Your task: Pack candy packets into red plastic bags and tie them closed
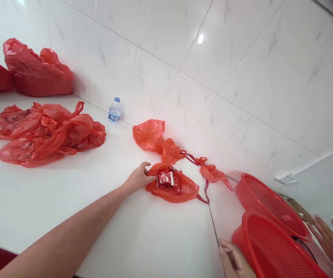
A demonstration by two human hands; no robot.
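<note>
My left arm reaches across the white counter [68, 200]. My left hand [139, 178] is closed in a pinch on the edge of a crumpled red plastic bag [180, 189]. A small red-and-white packet [165, 178] lies inside this bag. At the bottom right, my right hand [233, 261] has its fingers curled against the near rim of a red mesh basket [273, 251]. A second red basket [259, 197] shows just behind it, possibly a reflection in the glossy wall.
Another hand with spread fingers [331, 239] is at the right edge. More red bags lie along the wall [155, 139], in a heap at the left [45, 133] and at the back corner [36, 69]. A small water bottle [114, 110] stands by the tiled wall. A wall socket [286, 178] sits at the right.
</note>
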